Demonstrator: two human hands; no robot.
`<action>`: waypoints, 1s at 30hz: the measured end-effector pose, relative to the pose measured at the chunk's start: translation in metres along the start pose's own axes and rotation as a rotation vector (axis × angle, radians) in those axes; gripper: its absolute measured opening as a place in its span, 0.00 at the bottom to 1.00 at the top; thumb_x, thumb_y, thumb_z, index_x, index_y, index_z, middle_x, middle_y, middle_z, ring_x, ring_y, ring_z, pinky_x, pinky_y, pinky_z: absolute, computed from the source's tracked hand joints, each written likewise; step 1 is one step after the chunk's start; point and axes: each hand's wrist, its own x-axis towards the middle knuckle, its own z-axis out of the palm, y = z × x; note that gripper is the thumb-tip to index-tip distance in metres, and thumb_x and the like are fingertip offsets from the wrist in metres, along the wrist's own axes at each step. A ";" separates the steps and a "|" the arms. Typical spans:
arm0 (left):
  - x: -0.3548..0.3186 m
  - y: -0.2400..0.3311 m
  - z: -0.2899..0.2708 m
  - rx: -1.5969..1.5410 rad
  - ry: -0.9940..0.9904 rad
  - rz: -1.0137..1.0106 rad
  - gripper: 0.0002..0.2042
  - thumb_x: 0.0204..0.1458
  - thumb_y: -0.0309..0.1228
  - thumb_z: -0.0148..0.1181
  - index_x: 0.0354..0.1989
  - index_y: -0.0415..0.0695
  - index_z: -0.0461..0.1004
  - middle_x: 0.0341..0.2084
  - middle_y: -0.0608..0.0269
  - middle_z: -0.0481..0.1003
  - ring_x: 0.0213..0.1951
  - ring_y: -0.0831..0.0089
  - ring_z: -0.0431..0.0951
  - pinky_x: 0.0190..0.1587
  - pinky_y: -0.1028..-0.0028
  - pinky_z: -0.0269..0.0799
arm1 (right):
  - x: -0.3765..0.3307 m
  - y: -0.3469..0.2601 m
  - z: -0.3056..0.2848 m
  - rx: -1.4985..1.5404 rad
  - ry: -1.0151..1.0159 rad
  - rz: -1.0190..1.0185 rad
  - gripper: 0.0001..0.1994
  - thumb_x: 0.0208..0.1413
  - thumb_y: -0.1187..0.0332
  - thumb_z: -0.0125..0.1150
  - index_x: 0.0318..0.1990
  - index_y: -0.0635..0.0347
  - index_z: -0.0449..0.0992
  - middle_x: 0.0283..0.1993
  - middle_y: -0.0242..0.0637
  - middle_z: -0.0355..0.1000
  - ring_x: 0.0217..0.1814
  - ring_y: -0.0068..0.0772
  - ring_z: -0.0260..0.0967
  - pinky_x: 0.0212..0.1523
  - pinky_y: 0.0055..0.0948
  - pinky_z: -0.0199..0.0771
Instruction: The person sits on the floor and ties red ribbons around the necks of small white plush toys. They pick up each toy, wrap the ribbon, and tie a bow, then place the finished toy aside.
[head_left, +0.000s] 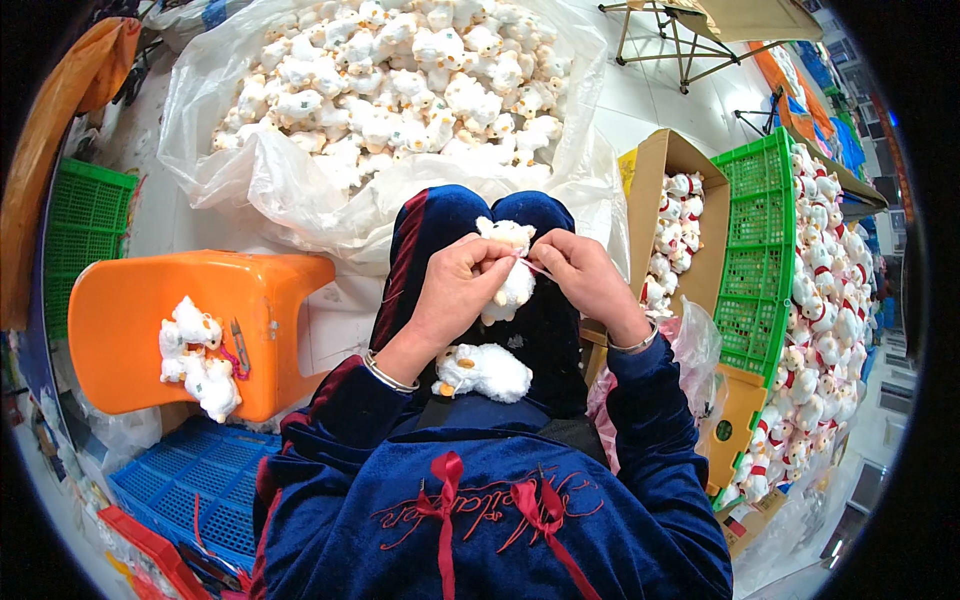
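Observation:
Between my knees a small white plush animal (pixel 514 292) stands upright, its head toward the far side. My left hand (pixel 462 290) is closed in a pinch at the toy's neck. A thin pale pink ribbon (pixel 536 268) runs from there to my right hand (pixel 590 278), which is closed with thumb and forefinger pinching it. Whether the ribbon goes all the way round the neck is hidden by my fingers. A second white plush animal (pixel 490 373) lies on its side on my lap, close to my body and touched by neither hand.
Ahead, a clear plastic bag (pixel 190 130) holds a heap of plush animals. An orange stool (pixel 120 300) at left carries several more and small snips (pixel 240 345). At right, a cardboard box (pixel 720 220) and green crate (pixel 755 240) stand beside red-ribboned toys (pixel 825 310). A blue crate (pixel 205 480) lies lower left.

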 end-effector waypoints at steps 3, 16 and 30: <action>-0.001 0.000 -0.001 -0.008 -0.006 -0.004 0.07 0.59 0.26 0.66 0.41 0.35 0.83 0.27 0.71 0.72 0.29 0.86 0.69 0.32 0.81 0.65 | 0.005 -0.007 -0.010 -0.049 -0.141 0.084 0.12 0.66 0.65 0.59 0.37 0.67 0.79 0.28 0.36 0.76 0.31 0.24 0.71 0.35 0.27 0.72; -0.004 -0.007 -0.003 -0.141 -0.046 0.000 0.05 0.60 0.26 0.63 0.38 0.36 0.80 0.29 0.70 0.71 0.29 0.85 0.69 0.33 0.81 0.65 | 0.004 -0.003 -0.007 0.009 -0.117 0.063 0.08 0.63 0.69 0.65 0.34 0.64 0.78 0.28 0.24 0.70 0.32 0.15 0.62 0.33 0.21 0.65; 0.003 -0.002 -0.005 -0.049 -0.094 0.019 0.07 0.60 0.28 0.64 0.39 0.36 0.82 0.30 0.69 0.72 0.30 0.83 0.70 0.33 0.80 0.66 | -0.007 0.011 -0.018 0.586 -0.278 0.131 0.08 0.63 0.71 0.66 0.46 0.64 0.82 0.44 0.30 0.78 0.43 0.20 0.73 0.49 0.21 0.73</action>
